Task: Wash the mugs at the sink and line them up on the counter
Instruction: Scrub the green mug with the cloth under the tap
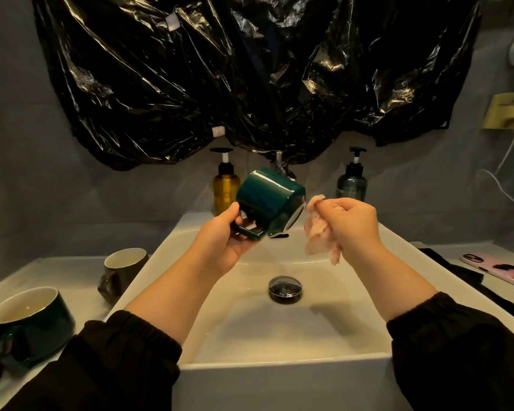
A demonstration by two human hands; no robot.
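- Hands, head view: left hand [226, 240] grips the green mug [267, 200] by its handle above the sink [279, 366]; right hand [353, 223] pinches a pink cloth [318, 234].
- Mug axis: tipped sideways, mouth toward the cloth, just beside it.
- Table [72, 271], left: brown mug [122, 271] and dark mug [30, 321] upright, nearer the left hand.

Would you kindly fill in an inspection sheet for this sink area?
Surface: white counter with a white sink; drain stopper in the basin.
Job's things: teal mug tipped sideways over the sink; brown mug and dark green mug upright on the counter, left.
Clutter: amber pump bottle, dark pump bottle behind the sink; phone on the right.
Hands: left hand grips the teal mug's handle; right hand holds a pink cloth beside its rim.
Cables: white cable on the right wall.
Surroundings: black plastic sheet hung above; grey wall.
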